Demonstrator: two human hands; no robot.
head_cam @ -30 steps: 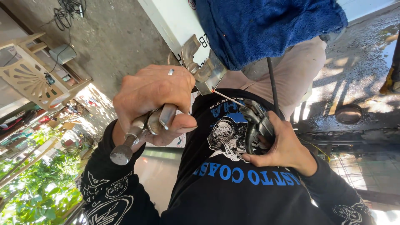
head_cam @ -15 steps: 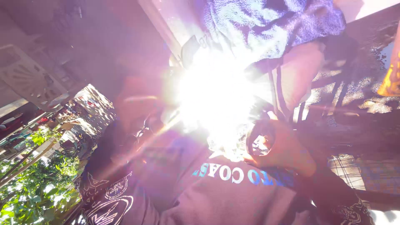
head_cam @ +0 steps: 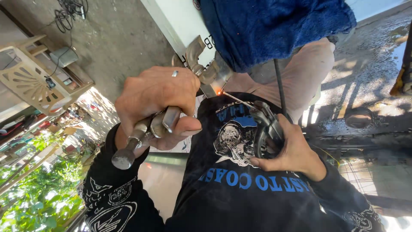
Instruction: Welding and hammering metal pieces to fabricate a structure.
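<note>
one curved grey metal piece (head_cam: 195, 58) glows orange at its joint.

I have one view only, from the camera on the head, tipped steeply down and turned so the picture reads upside down: the black printed shirt (head_cam: 240, 172) fills the lower middle. It sits very near both hands. The left hand (head_cam: 156, 105) and its grip on the metal bars (head_cam: 146, 129) take centre-left; the right hand (head_cam: 292, 157) lies just right. Beyond the grips, concrete floor (head_cam: 116, 38) stretches to the top-left.
</note>
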